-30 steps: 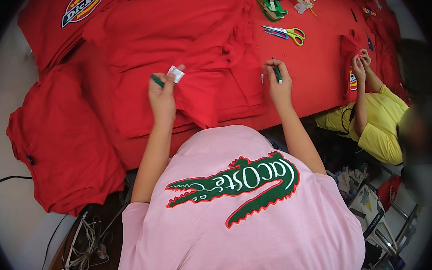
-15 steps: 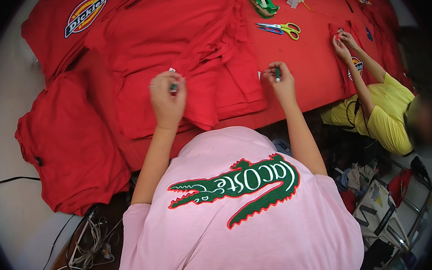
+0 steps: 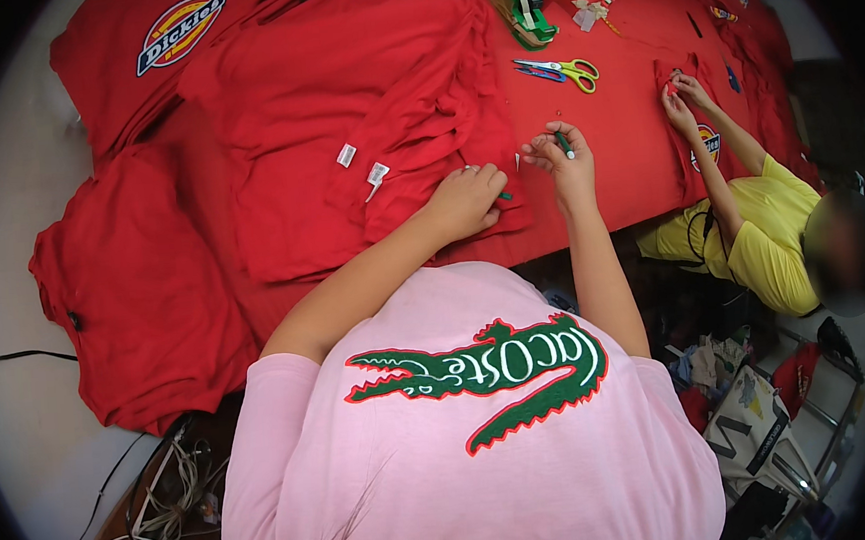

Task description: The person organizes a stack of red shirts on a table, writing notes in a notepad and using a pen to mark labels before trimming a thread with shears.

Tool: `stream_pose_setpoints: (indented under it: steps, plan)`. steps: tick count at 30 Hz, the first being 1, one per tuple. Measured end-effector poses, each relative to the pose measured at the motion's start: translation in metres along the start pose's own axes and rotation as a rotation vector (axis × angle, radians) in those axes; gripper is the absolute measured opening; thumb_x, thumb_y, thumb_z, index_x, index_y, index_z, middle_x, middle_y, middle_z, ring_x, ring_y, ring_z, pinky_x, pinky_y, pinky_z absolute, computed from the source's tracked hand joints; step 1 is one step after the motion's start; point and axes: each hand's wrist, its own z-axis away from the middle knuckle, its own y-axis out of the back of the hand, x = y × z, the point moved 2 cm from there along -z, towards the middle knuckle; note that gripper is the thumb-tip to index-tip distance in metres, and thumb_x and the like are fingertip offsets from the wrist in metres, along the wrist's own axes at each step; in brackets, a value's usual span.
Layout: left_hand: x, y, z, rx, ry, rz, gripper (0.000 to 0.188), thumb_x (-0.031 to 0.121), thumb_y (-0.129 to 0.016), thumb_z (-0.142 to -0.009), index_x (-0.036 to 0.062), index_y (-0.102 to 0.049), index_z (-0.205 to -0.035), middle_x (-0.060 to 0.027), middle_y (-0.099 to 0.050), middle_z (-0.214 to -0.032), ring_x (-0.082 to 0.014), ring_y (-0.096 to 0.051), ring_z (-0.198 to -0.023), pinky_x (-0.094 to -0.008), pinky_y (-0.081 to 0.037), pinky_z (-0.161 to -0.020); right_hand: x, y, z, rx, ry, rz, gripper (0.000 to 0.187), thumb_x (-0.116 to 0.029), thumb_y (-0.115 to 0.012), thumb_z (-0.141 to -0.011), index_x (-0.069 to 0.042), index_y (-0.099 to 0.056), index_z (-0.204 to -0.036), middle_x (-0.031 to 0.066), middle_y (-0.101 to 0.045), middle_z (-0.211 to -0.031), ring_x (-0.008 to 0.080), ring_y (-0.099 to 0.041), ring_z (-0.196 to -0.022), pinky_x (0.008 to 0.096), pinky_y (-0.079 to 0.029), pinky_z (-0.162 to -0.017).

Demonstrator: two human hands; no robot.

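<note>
My left hand (image 3: 463, 203) rests low on a pile of red garments (image 3: 297, 194), fingers curled round a small green piece (image 3: 505, 196) whose end sticks out beside them; its kind is unclear. At the pile's right edge, my right hand (image 3: 573, 173) is raised, gripping a short green pen-like stick (image 3: 564, 144) with a white end. Two white tags, one a label (image 3: 346, 156) and the other a longer label (image 3: 376, 177), lie on the red cloth left of my left hand.
Yellow-handled scissors (image 3: 579, 75) and a green tape dispenser (image 3: 527, 21) lie farther back on the red-covered table (image 3: 611, 167). At the right, a co-worker in a yellow shirt (image 3: 766, 232) handles red cloth. More red garments (image 3: 138, 291) hang over the left edge, above tangled cables (image 3: 173, 499).
My left hand has moved right and down across the garments, toward my right hand, uncovering the white tags. My right hand has stayed nearly in place, tilting the green stick slightly.
</note>
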Motion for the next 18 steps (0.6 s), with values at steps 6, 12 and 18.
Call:
stream_pose_setpoints:
  steps: [6, 12, 18]
  plan:
    - [-0.006, 0.044, 0.017, 0.383, 0.363, 0.479, 0.029, 0.011, -0.075, -0.083, 0.0024, -0.054, -0.1, -0.0114, -0.058, -0.083, -0.0255, -0.061, -0.072, -0.0386, -0.051, -0.067, -0.009, -0.002, -0.001, 0.063, 0.129, 0.029, 0.028, -0.002, -0.067, -0.098, -0.003, -0.059, -0.125, 0.0082, -0.07, -0.105, 0.0224, -0.072, -0.099, 0.0354, -0.059, -0.086]
    - [-0.066, 0.076, 0.116, 0.705, 0.785, 0.604, 0.029, 0.008, -0.077, -0.088, 0.0033, -0.048, -0.09, 0.0005, -0.046, -0.076, -0.0096, -0.043, -0.067, -0.0272, -0.043, -0.06, -0.018, -0.07, -0.007, -0.19, 0.091, -0.073, 0.04, -0.018, -0.058, -0.106, 0.0, -0.054, -0.142, 0.0088, -0.07, -0.108, 0.0181, -0.068, -0.106, 0.032, -0.052, -0.099]
    - [-0.075, 0.076, 0.129, 0.658, 0.854, 0.569, 0.036, 0.008, -0.082, -0.085, 0.0068, -0.046, -0.089, 0.0011, -0.052, -0.081, -0.0058, -0.047, -0.065, -0.0265, -0.044, -0.058, 0.02, -0.153, -0.02, -0.408, 0.031, -0.03, 0.033, -0.02, -0.061, -0.105, -0.001, -0.07, -0.13, 0.0038, -0.071, -0.103, 0.0106, -0.059, -0.09, 0.0269, -0.049, -0.089]
